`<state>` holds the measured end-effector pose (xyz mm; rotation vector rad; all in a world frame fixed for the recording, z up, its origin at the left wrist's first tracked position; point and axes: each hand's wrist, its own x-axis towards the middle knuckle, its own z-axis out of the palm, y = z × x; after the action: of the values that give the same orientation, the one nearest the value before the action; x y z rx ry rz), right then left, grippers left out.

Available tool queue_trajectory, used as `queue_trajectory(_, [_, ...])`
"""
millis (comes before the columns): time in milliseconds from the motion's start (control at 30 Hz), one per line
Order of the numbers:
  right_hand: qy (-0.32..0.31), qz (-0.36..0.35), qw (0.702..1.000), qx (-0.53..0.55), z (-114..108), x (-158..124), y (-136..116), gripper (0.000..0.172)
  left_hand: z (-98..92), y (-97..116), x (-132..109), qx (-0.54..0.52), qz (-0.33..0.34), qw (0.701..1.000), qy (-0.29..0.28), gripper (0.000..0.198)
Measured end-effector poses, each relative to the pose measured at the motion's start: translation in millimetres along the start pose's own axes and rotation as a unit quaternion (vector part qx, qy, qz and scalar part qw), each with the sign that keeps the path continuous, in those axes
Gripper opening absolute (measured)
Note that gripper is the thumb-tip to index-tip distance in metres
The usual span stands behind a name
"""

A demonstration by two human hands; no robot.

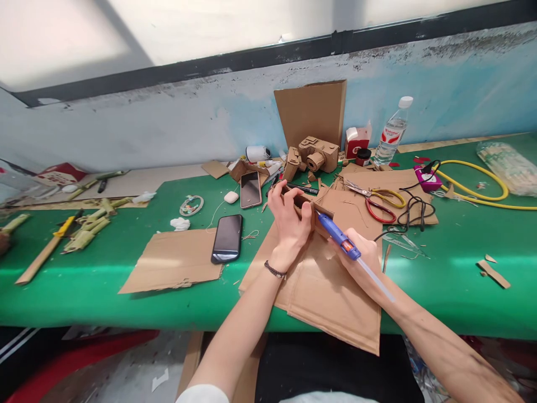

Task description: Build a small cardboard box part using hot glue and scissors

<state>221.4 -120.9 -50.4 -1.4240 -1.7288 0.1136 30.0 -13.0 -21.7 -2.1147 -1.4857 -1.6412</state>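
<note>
My left hand (291,215) is closed around a small cardboard box piece (297,200), its fingers over the far side and thumb at the near end. In my right hand (358,252) is a blue glue gun (338,232) with a clear glue stick (380,282) sticking out of its back. The gun's nozzle points at the edge of the cardboard piece, touching or very close to it. Both hands are above a large cardboard sheet (335,296) that overhangs the table's front edge.
Scissors (373,198) with red and yellow handles lie right of my hands. Behind stand a cardboard camera model (319,154) and a water bottle (393,131). Two phones (227,239) lie to the left, with a utility knife (65,226) further off. A yellow hose (503,179) curves at right.
</note>
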Motion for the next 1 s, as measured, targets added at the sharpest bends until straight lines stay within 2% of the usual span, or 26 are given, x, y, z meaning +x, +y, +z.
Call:
queue_trajectory(333, [-0.021,0.017,0.999,-0.029,13,-10,14,0.037,-0.2,1,1,0.016,-0.001,1.0,-0.002,0.047])
queue_trajectory(833, [-0.033,-0.01,0.996,-0.082,14,-14,21,0.048,0.3,-1,1,0.017,0.007,1.0,0.002,0.049])
queue_trajectory(1000, [-0.039,-0.012,0.997,-0.07,8,-10,13,0.041,0.3,-1,0,0.005,0.002,1.0,-0.005,0.043])
